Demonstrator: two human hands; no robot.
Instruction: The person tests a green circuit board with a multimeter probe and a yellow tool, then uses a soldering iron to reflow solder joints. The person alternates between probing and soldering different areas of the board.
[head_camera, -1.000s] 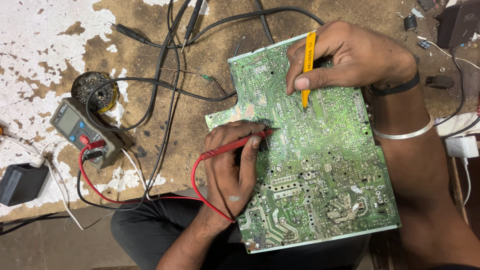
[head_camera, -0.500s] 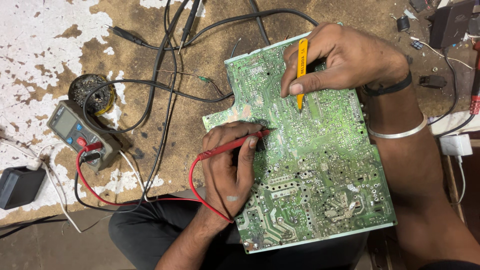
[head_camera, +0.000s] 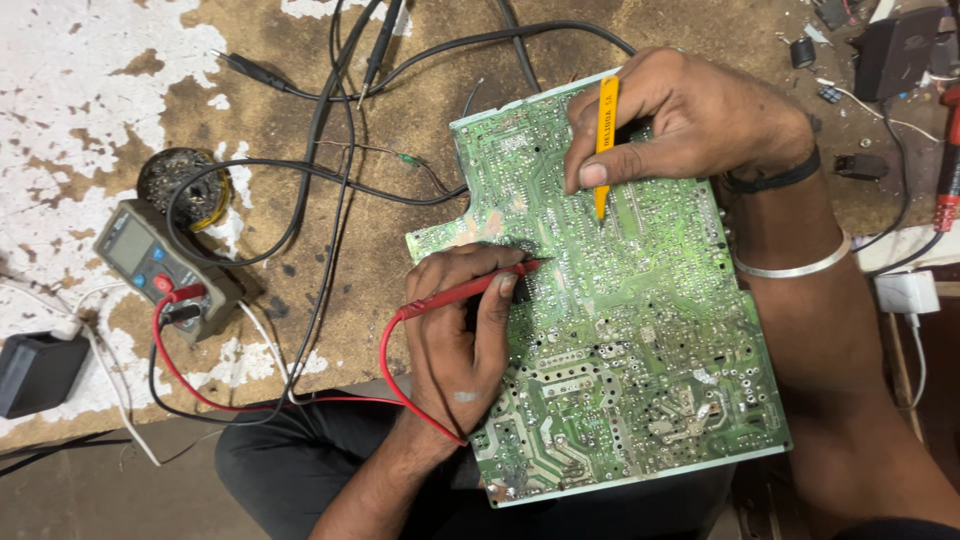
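A green circuit board (head_camera: 640, 330) lies solder side up, its upper part on the worn brown workbench (head_camera: 420, 150) and its lower end hanging past the bench's near edge over the person's dark-trousered lap. The left hand (head_camera: 465, 330) rests on the board's left edge, fingers pinched round a red test probe (head_camera: 465, 292) — its tip touches the solder joints near the middle of the board. The right hand (head_camera: 680, 120) sits over the board's top edge, thumb and fingers closed on a yellow probe (head_camera: 604, 145) held nearly upright, tip down on the board just above and to the right of the red one.

From the red probe a red lead (head_camera: 385, 375) loops back along the near edge to a grey multimeter (head_camera: 160, 270) near the bench's left edge, with a round coil-like part (head_camera: 185, 185) just behind it. Black cables (head_camera: 330, 130) run across the bench toward its far edge — a small black box (head_camera: 38, 372) sits at the near left corner.
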